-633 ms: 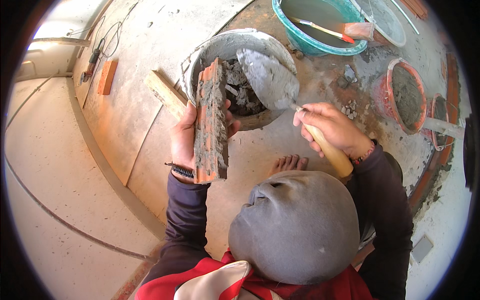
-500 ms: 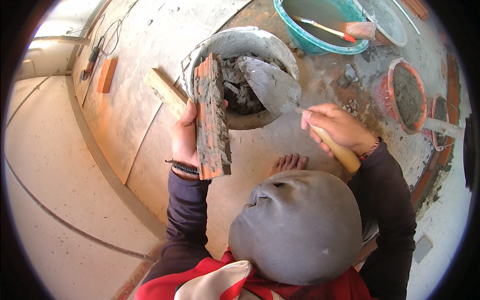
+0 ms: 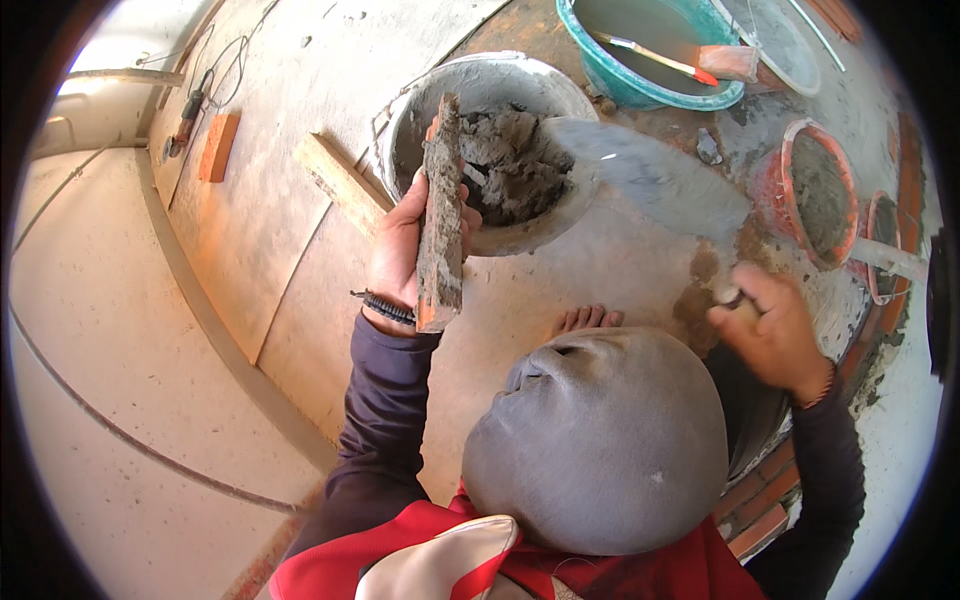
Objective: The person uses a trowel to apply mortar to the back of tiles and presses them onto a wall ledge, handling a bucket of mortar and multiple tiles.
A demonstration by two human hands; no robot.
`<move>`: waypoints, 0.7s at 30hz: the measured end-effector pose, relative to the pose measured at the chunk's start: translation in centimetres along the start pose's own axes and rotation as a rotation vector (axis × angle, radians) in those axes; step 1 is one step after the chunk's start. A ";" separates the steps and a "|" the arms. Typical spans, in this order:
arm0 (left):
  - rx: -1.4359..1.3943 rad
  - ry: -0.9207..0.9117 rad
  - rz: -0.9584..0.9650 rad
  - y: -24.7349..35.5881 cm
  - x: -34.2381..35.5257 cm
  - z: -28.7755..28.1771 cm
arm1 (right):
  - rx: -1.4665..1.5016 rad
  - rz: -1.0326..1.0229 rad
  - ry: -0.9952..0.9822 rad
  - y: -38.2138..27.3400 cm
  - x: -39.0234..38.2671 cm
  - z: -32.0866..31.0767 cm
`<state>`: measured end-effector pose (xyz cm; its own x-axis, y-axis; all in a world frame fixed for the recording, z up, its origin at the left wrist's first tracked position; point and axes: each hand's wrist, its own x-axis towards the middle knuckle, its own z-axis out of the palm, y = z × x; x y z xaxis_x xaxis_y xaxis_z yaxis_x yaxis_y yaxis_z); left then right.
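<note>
My left hand (image 3: 398, 262) grips an orange brick (image 3: 440, 225) with grey mortar spread along it. The brick stands lengthwise over the near left rim of a mortar-smeared bucket (image 3: 403, 145), its narrow side facing up. Wet mortar (image 3: 515, 165) lies heaped in that bucket. Out to the right, my right hand (image 3: 778, 330) is closed around the handle of a trowel (image 3: 665, 180). The trowel's blade is blurred by motion, and its tip reaches over the bucket's right side. Most of the handle is hidden by my fingers.
A teal tub (image 3: 640, 95) of cloudy water holds a brush (image 3: 655, 58). Red buckets (image 3: 790, 170) stand at right, one with mortar inside. A wooden board (image 3: 338, 182), a loose brick (image 3: 218, 148) and a corded tool (image 3: 185, 122) lie at left. My bare foot (image 3: 588, 318) is below the bucket.
My right hand has swung the trowel rightward, away from the brick and mostly out of the bucket. My left hand has shifted slightly right and turned the brick onto a narrower side.
</note>
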<state>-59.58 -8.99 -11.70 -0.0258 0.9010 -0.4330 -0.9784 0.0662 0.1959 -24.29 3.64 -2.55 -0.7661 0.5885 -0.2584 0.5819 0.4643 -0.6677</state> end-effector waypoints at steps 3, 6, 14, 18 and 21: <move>-0.111 -0.050 -0.014 -0.5 1.1 0.4 | -0.006 -0.260 0.128 -1.0 1.0 3.9; -0.172 -0.009 -0.022 -1.1 2.1 1.0 | 0.060 -0.404 0.155 -1.4 2.1 5.5; -0.198 -0.031 -0.049 -1.4 0.9 0.6 | 0.085 -0.472 0.198 -1.8 2.5 6.9; -0.338 0.140 -0.133 -1.6 0.1 1.0 | 0.025 -0.411 0.138 -2.2 2.9 7.1; -0.179 -0.031 0.002 -1.2 -0.3 -2.3 | -0.027 -0.301 0.122 -2.4 3.4 7.4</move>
<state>-58.85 -10.32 -13.83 -0.0239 0.9139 -0.4052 -0.9993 -0.0103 0.0358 -30.33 -0.42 -6.98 -0.8677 0.4958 0.0345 0.3421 0.6462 -0.6822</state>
